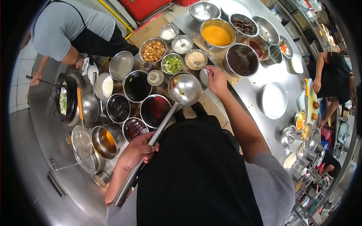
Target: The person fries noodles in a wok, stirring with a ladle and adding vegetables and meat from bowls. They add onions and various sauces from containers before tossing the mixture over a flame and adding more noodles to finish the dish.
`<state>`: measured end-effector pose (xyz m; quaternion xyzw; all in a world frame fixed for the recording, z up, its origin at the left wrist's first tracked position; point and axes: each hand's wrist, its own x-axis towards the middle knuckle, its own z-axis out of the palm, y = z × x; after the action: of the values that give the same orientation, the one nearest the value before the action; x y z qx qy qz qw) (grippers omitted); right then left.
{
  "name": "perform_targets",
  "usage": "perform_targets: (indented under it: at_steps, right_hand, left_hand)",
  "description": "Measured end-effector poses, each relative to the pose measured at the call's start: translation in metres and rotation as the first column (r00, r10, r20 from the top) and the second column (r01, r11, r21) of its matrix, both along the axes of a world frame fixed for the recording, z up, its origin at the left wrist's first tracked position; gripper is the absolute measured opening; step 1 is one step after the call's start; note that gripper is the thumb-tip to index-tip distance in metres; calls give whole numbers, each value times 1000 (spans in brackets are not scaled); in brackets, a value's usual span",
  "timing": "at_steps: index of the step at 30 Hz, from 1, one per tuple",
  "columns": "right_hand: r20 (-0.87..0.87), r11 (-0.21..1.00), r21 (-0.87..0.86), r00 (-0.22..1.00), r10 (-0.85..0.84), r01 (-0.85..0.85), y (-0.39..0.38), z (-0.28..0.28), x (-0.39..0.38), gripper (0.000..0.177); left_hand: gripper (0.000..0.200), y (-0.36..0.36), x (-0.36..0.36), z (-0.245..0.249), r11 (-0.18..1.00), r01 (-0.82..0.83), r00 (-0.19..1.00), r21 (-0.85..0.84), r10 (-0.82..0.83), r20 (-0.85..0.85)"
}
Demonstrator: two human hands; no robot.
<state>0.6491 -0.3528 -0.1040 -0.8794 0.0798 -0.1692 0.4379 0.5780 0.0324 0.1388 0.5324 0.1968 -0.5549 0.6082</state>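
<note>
My left hand (pixel 137 152) is wrapped round the long metal handle of a ladle (pixel 184 89). The ladle's wide bowl faces up in front of my apron, with brown residue inside it. My right hand (pixel 217 81) is closed at the handle end of a small spoon (pixel 197 64). The spoon's tip lies in a metal bowl of pale tan powder (pixel 195 56). Just below my right fingers shows a small round metal dish (pixel 204 77), partly covered by the hand. A bowl of chopped green vegetable (pixel 172 64) and a lidded jar (pixel 155 78) stand left of the ladle.
Pots of dark liquid (pixel 137 86) and red liquid (pixel 155 111) crowd the left. An orange-filled bowl (pixel 217 34) and a dark sauce bowl (pixel 241 60) stand ahead. A white plate (pixel 274 100) lies right. A co-worker (pixel 81 30) works at a wok (pixel 69 100); another person (pixel 333 75) stands right.
</note>
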Motion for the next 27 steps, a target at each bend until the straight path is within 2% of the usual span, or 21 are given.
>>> perform_targets:
  at_steps: [1, 5, 10, 11, 13, 14, 16, 17, 18, 20, 21, 22, 23, 24, 25, 27]
  right_hand:
    - [8, 1000, 16, 1000, 10, -10, 2, -5, 4, 13]
    - [-25, 998, -33, 998, 61, -62, 2, -20, 10, 14]
    - [-130, 974, 226, 991, -7, 36, -4, -36, 12, 15]
    - [-130, 974, 224, 992, -6, 36, -5, -40, 13, 15]
    - [-127, 847, 509, 986, -106, 157, -8, -49, 17, 16]
    - [-125, 847, 509, 987, -105, 155, -12, -53, 16, 16]
    - [-262, 650, 696, 951, -165, 305, -13, -36, 13, 17]
    - [-262, 591, 745, 950, -169, 311, -11, -25, 10, 17]
    - [-257, 593, 745, 952, -168, 306, -10, -12, 9, 17]
    - [-219, 466, 841, 960, -173, 275, -9, 9, 4, 17]
    - [-154, 409, 897, 985, -72, 170, -15, 16, -2, 20]
    - [-148, 409, 898, 987, -65, 162, -10, 28, -2, 20]
    - [-100, 637, 754, 986, -132, 162, -4, 40, -2, 20]
    - [-35, 815, 552, 982, -187, 175, 1, 48, 1, 21]
    - [-11, 823, 541, 980, -197, 172, 3, 51, 6, 21]
    - [33, 852, 504, 982, -183, 142, 4, 41, 24, 20]
  left_hand:
    - [70, 2, 0, -1, 1000, 20, 1000, -18, -20, -6]
    - [70, 4, 0, 1, 1000, -10, 1000, -22, 10, -10]
    - [72, 5, 3, 0, 999, -27, 999, -21, 26, -22]
    - [72, 6, 5, -1, 999, -27, 999, -22, 27, -22]
    - [70, 7, 7, -3, 999, -30, 999, -39, 29, -33]
    - [70, 8, 8, -3, 999, -31, 999, -39, 30, -31]
    - [62, 8, 11, -4, 995, -66, 997, -72, 63, -41]
    - [62, 6, 13, -3, 995, -66, 997, -74, 64, -37]
    - [58, 4, 15, -2, 993, -86, 996, -85, 82, -45]
    - [54, 0, 20, -3, 989, -109, 993, -99, 105, -49]
    - [53, -3, 25, -6, 984, -122, 992, -131, 117, -50]
    - [51, -4, 28, -9, 978, -135, 990, -161, 129, -52]
    - [51, -6, 31, -12, 977, -140, 990, -160, 135, -47]
    - [59, -9, 35, -15, 960, -190, 982, -205, 182, -56]
    - [67, -11, 39, -16, 939, -236, 972, -251, 226, -66]
    - [67, -15, 47, -9, 941, -244, 969, -237, 248, -14]
